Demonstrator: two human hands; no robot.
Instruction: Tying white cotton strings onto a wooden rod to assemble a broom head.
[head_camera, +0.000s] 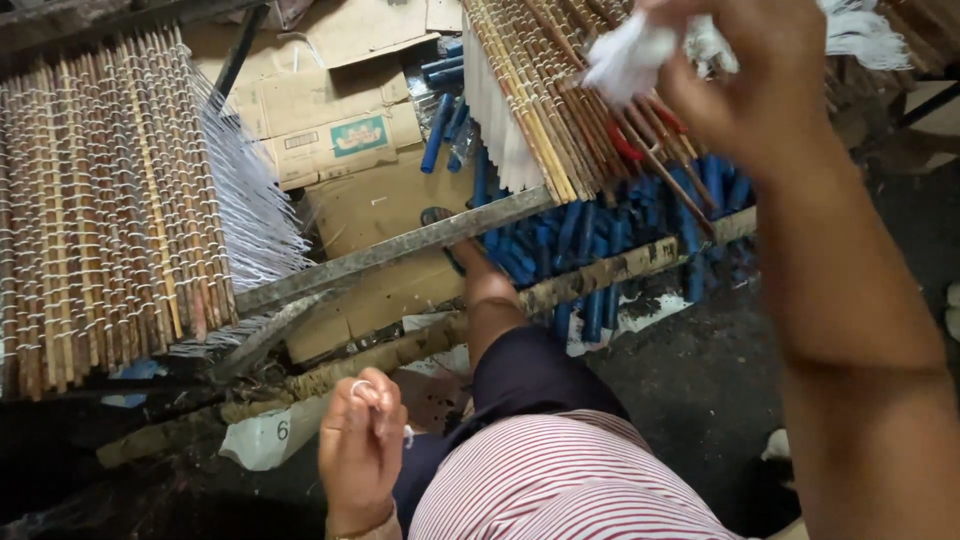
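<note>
Here the right hand (750, 95), raised at the top right of the frame, is clenched on a bunch of white threads (630, 55) that hangs against the woven stick mat (570, 110) at top centre. The left hand (362, 440), low in the lower middle of the frame, pinches a thin loop of white string (362, 385) between thumb and fingertips. The mat lies up and to the right of the left hand, well apart from it, while the right hand is touching it; its sticks run on a slant from the upper left down to the lower right. A second stick mat (110, 210) fills the left of the frame, its loose white threads fanning out on its right edge. Between the two mats a grey metal bar (400, 250) crosses on a slant, with blue tubes (590, 250) and flattened cardboard boxes (340, 120) under it. The floor (700, 380) is dark and dirty, the space cramped.
</note>
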